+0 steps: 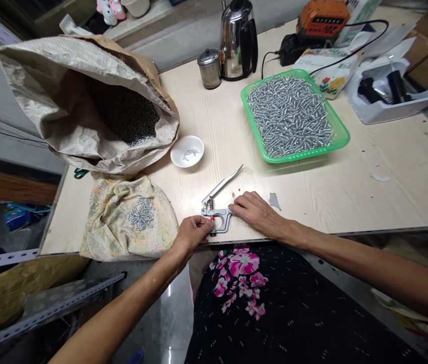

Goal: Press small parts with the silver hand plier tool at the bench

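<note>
Grey metal snap pliers (pixel 222 212) lie at the table's front edge, their long lever (pixel 226 183) raised at an angle above a spring. A red ring shows near the jaw. My left hand (pixel 192 233) is closed in a pinch at that jaw; whatever is between the fingertips is too small to make out. With curled fingers, my right hand (pixel 255 212) grips the right end of the pliers' frame. Left of the pliers, a heap of small silvery metal pieces (pixel 141 213) rests on a patterned cloth (pixel 102 227). A white bowl (pixel 178 156) holds several similar pieces.
A green basket (pixel 344 135) full of the metal pieces stands at the right. A large open sack (pixel 28 76) leans at the left. Behind are a kettle (pixel 232 45), a lidded jar (pixel 209 73), an orange battery (pixel 323 20) and a white tray (pixel 378 114).
</note>
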`<act>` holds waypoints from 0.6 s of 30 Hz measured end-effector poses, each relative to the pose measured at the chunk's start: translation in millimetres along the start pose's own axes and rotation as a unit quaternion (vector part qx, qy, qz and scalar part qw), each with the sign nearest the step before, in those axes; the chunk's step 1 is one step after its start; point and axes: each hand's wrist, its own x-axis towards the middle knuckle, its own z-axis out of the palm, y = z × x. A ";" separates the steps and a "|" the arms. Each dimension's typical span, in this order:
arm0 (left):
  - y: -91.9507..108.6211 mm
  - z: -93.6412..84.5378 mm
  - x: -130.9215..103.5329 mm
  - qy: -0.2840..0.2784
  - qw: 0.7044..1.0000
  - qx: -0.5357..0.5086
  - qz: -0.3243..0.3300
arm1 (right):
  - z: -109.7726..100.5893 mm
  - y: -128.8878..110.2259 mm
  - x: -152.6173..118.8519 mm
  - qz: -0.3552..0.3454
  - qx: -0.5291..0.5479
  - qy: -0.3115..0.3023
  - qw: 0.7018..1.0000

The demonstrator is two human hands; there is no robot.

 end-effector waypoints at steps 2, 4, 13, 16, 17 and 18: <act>-0.4 0.9 -1.4 0.003 1.000 -0.007 -0.004 | -1.0 -0.6 0.3 -0.003 0.002 -0.002 1.000; 0.2 1.6 -2.7 0.006 1.000 -0.007 -0.006 | -2.0 -0.8 1.0 -0.003 0.006 -0.005 1.000; 1.4 2.6 -4.0 0.017 1.000 0.011 -0.006 | -2.0 -0.1 -0.7 -0.002 0.035 -0.003 0.999; 0.4 2.2 -4.9 0.023 0.999 -0.024 -0.004 | -2.3 0.0 -0.6 0.005 0.028 -0.003 1.000; 0.1 2.2 -5.3 0.024 0.999 -0.036 -0.004 | -2.8 -0.1 -0.3 0.005 0.027 -0.004 1.000; -0.2 2.3 -5.6 0.024 0.999 -0.045 -0.004 | -3.4 -0.2 -0.1 0.004 0.028 -0.004 1.000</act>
